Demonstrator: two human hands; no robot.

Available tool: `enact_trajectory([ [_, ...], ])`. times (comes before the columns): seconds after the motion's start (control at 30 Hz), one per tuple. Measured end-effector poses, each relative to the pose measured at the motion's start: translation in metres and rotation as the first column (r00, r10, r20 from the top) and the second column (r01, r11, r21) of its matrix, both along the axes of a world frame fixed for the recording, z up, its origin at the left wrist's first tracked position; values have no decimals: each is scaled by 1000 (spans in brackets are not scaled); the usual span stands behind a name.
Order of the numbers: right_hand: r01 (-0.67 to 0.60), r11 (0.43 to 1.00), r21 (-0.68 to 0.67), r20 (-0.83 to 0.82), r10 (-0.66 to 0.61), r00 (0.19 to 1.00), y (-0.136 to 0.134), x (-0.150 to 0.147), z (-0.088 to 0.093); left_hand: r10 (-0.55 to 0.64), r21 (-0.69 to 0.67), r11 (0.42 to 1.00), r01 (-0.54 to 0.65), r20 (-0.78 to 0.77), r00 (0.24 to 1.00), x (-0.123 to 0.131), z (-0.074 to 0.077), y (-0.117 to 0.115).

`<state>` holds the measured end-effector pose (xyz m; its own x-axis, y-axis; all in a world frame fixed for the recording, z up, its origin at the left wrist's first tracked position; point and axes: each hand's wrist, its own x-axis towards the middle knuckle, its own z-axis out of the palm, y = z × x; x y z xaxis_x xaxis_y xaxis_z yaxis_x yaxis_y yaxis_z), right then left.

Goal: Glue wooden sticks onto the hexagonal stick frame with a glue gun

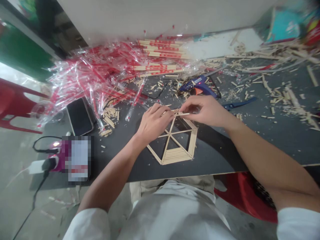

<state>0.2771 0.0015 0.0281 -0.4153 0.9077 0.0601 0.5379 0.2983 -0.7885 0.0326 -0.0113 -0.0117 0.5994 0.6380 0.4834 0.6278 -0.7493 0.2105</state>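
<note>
White sleeves (297, 223) ended at bare forearms. The right hand (207, 111) pinched a thin wooden stick (183, 114); the left hand (153, 123) curled closed over the top of a hexagonal stick frame (175, 156), which lay beneath both hands on the dark surface (215, 156).

A loose white shirt (175, 216) with greyish smudges fills the bottom centre of the frame, its short white left sleeve (87, 225) and short white right sleeve (297, 225) at the lower corners, pale beige trousers (142, 191) just above

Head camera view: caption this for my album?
Left hand and right hand hold a stick on a hexagonal wooden frame.
</note>
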Motion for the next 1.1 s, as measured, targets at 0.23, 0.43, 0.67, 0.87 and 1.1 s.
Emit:
enact_trajectory([
  [0.23,139,982,132,308,-173,935,7,51,14,81,-448,885,127,417,905,-4,0,1],
  [0.43,193,973,124,403,-227,886,-27,102,-5,193,-576,795,191,538,820,-2,-3,4],
  [0.67,225,959,170,472,-279,836,-56,144,-27,189,-516,851,94,468,863,-3,-8,7],
  [0.87,231,972,-49,686,-136,715,-58,149,-20,211,-526,841,126,534,819,-4,-10,9],
  [1.1,107,994,31,803,-88,589,-57,149,-16,241,-527,842,117,562,791,-2,-6,8],
])
